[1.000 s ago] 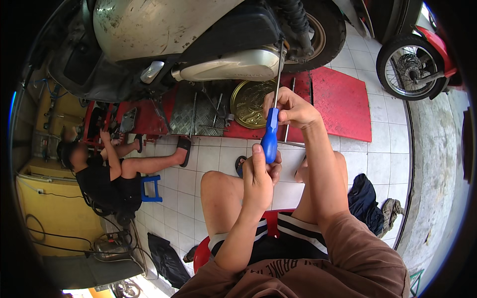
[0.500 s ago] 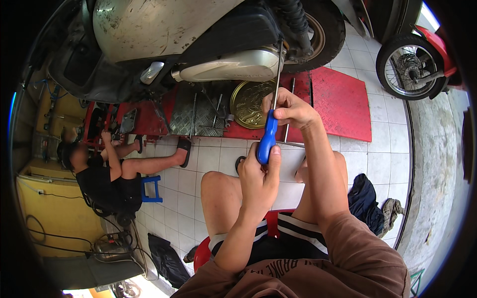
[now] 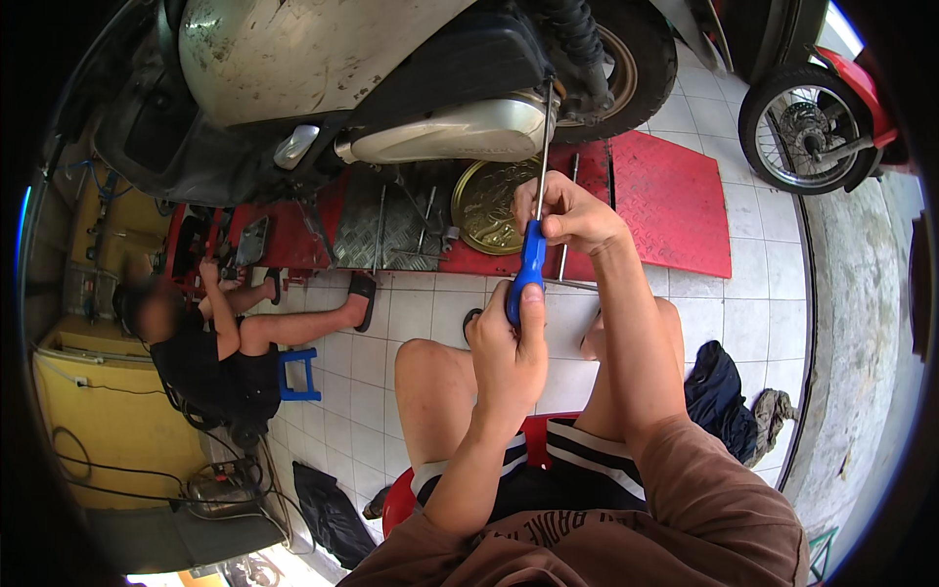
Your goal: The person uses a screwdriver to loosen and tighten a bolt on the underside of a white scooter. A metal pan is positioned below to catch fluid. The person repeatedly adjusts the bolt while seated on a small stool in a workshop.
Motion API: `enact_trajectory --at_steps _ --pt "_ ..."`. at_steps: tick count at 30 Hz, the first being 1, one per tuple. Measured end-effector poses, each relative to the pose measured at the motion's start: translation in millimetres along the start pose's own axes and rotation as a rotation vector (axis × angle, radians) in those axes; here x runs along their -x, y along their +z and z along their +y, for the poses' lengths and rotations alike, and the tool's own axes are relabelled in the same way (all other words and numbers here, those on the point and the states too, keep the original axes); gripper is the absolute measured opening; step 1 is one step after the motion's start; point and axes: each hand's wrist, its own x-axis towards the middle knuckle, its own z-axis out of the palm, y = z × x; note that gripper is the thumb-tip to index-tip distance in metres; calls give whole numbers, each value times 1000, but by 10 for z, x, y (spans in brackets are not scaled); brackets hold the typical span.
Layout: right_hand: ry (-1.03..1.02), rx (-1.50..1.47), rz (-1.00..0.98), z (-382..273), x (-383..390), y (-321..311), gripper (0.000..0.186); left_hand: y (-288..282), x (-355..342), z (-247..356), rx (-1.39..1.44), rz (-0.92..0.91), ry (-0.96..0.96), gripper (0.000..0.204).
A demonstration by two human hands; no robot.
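Note:
A long screwdriver [image 3: 529,266] with a blue handle and a steel shaft points up and away from me. My left hand [image 3: 511,338] is wrapped round the handle, its thumb lying along the blue grip. Higher up, my right hand [image 3: 570,215] pinches the shaft just above the handle. The tip reaches the rear end of the silver engine cover [image 3: 450,135] on a scooter [image 3: 293,59], beside the rear wheel [image 3: 646,73]. Where exactly the tip meets the scooter is too small to make out.
Under the scooter runs a red lift platform [image 3: 675,201] with a round gold tray [image 3: 474,230] and several metal rods. Another person [image 3: 210,338] sits at the left near a blue stool [image 3: 299,375]. A red motorcycle's wheel [image 3: 810,132] stands at right; dark cloth [image 3: 719,396] lies on the floor.
The screwdriver handle has turned a little in my left hand, and the left thumb now lies more across it. My right hand stays almost in place on the shaft.

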Motion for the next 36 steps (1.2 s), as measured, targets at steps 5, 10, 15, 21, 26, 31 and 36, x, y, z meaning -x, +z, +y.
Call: enact_trajectory --at_steps 5,10,15,21,26,31,36 --pt "-77 -34 -64 61 20 -73 46 8 -13 16 3 -16 -20 33" --pt "-34 -14 -88 64 5 -92 47 3 -9 46 8 -8 11 33" --pt "-71 7 -86 59 7 -46 48 -2 -28 -64 -72 9 100 27" --pt "-54 -38 -90 57 -8 -17 48 6 -43 -5 -151 2 100 27" --pt "-2 8 -5 120 24 -149 63 43 -56 35 -97 13 80 30" --pt "45 -32 0 -43 28 35 54 -17 -77 52 -46 43 45 34" --pt "-190 91 -69 126 -30 -100 48 55 -92 91 -36 142 185 33"
